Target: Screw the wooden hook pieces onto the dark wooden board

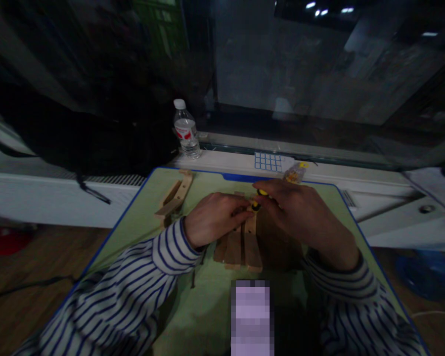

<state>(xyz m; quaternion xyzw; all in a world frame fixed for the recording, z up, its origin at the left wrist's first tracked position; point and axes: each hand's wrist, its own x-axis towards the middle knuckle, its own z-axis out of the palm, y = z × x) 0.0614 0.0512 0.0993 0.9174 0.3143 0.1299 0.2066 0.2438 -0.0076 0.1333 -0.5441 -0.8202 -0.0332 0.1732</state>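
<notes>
My right hand (296,202) is closed around a yellow and black screwdriver (262,192), which points down at the wooden pieces. The fingers of my left hand (218,215) are pinched against the screwdriver's lower end; its tip is hidden. Below them, two light wooden pieces (252,253) with small dark holes lie side by side, their wider ends toward me. Under and beside these is a brown, flat surface (280,240), too dark to name. A joined wooden frame part (181,190) with holes lies at the table's far left.
The pale green folding table (141,217) has a blue edge. On the white sill behind it stand a water bottle (186,131), a blue-gridded sheet (269,161) and a small clear bag (295,173). A pixelated pale rectangle (252,316) covers the near side. A dark bag (96,138) lies left.
</notes>
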